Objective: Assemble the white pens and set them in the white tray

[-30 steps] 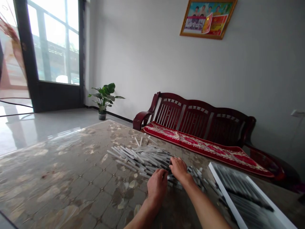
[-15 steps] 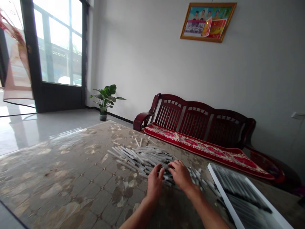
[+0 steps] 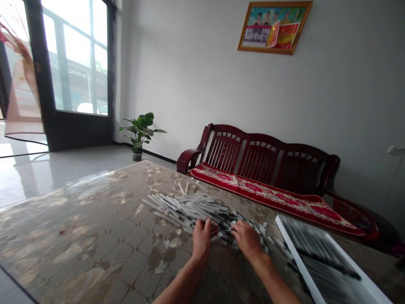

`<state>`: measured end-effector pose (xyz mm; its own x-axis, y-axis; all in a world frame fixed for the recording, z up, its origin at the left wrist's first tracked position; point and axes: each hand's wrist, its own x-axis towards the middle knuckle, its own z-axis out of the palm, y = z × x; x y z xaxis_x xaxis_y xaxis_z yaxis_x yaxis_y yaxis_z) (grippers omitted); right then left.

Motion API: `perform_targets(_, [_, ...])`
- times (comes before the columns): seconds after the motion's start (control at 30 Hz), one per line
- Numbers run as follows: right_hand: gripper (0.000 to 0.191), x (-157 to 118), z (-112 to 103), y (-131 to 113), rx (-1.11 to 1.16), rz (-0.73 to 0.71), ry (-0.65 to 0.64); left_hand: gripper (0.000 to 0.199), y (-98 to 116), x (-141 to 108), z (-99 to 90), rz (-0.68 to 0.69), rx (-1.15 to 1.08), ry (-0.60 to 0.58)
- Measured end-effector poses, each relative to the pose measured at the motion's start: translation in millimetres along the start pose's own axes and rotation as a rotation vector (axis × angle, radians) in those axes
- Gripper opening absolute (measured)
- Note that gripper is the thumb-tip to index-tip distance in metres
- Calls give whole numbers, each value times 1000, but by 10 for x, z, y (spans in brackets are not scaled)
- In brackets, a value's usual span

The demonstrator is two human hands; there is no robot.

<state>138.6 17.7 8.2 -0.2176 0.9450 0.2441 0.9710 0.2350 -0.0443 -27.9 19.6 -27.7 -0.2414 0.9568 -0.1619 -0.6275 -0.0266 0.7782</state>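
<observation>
A loose pile of whitish and dark pens (image 3: 190, 207) lies on the patterned tabletop (image 3: 95, 236). At the near edge of the pile, my left hand (image 3: 203, 236) has its fingers closed on something I cannot make out. My right hand (image 3: 247, 240) is to the right of it, fingers bent together over the right part of the pile, with a small whitish end showing at the fingertips. A gap with dark pens in it separates the two hands. Right of my right hand stands a white tray (image 3: 295, 253) holding rows of similar pens.
Behind the table is a dark red wooden bench (image 3: 259, 156) with a red patterned cover (image 3: 253, 185). A potted plant (image 3: 137, 154) stands on the floor near the glass door. More loose pens lie between the pile and the tray.
My hands have moved apart: the left slightly left, the right to the right and a little down. The pile looks nearly the same.
</observation>
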Motion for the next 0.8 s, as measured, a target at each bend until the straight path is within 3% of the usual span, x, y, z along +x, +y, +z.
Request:
perform_targets(0.23, [23, -249, -95, 253, 2, 73, 145, 12, 70, -25, 4, -76, -123, 90])
perform_targets(0.37, [26, -389, -90, 255, 93, 89, 201, 16, 93, -62, 29, -111, -152, 91])
perform_targets(0.8, [25, -462, -58, 214, 137, 92, 168, 15, 110, -92, 25, -137, -192, 47])
